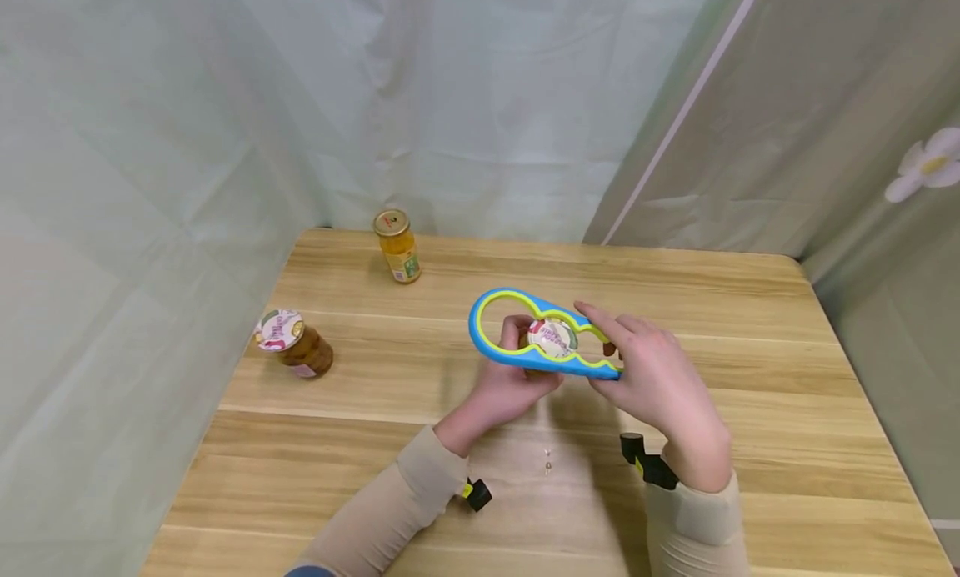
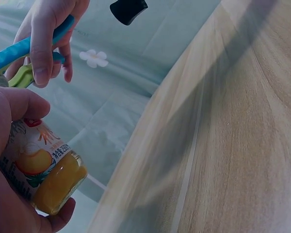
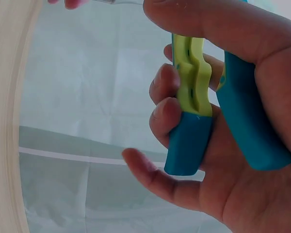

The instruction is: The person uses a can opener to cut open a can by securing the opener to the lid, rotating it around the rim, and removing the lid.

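Note:
My left hand (image 1: 510, 387) grips a small glass jar (image 2: 41, 162) with a peach on its label and yellow-orange contents. In the head view its printed lid (image 1: 552, 338) shows inside the blue and lime-green jar opener (image 1: 551, 363), between the scalloped inner edges. My right hand (image 1: 663, 373) holds the opener by its two handles, with fingers curled round one handle (image 3: 190, 143) and the palm against the other in the right wrist view. Jar and opener are held above the table. Whether the opener's edges press on the lid, I cannot tell.
A jar of dark contents with a printed cover (image 1: 303, 352) stands on the wooden table (image 1: 360, 444) at the left. Near the back edge is a gold-lidded jar (image 1: 399, 248) with yellow contents. Pale curtains (image 1: 480, 102) hang behind and at the sides.

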The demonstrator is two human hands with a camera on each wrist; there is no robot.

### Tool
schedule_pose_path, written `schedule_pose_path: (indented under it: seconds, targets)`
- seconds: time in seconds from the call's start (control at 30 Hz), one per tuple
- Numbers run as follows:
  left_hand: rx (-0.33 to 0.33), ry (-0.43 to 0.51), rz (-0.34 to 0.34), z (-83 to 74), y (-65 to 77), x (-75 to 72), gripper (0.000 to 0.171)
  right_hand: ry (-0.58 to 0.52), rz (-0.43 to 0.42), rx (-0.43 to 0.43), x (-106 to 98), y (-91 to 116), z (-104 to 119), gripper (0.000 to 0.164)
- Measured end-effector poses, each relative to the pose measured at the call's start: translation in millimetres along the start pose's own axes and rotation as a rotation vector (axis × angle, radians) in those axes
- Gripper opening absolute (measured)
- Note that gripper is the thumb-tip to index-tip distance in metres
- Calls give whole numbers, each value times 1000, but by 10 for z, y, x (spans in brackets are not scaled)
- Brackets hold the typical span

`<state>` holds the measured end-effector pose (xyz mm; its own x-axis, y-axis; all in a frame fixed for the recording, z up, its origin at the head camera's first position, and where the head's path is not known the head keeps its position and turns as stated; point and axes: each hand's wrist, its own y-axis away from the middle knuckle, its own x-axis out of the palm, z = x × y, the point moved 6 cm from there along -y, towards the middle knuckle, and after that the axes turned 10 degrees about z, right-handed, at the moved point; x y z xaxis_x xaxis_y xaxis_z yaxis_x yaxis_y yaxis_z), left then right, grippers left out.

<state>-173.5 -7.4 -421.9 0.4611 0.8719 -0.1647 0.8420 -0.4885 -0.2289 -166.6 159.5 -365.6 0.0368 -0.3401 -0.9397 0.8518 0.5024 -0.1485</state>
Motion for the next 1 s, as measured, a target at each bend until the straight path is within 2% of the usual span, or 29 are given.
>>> schedule_pose_path:
  seconds: [0.17, 0.5, 1.0]
  targets:
    - [-27, 3, 7, 21, 3, 6, 67, -6, -6, 12, 1, -4, -2, 80]
    - [10, 7, 10, 17, -5, 9, 66, 34, -8, 40, -4, -1, -9, 77]
    - [-2, 26, 42, 29, -1, 20, 64, 50, -14, 45, -22, 13, -4, 74]
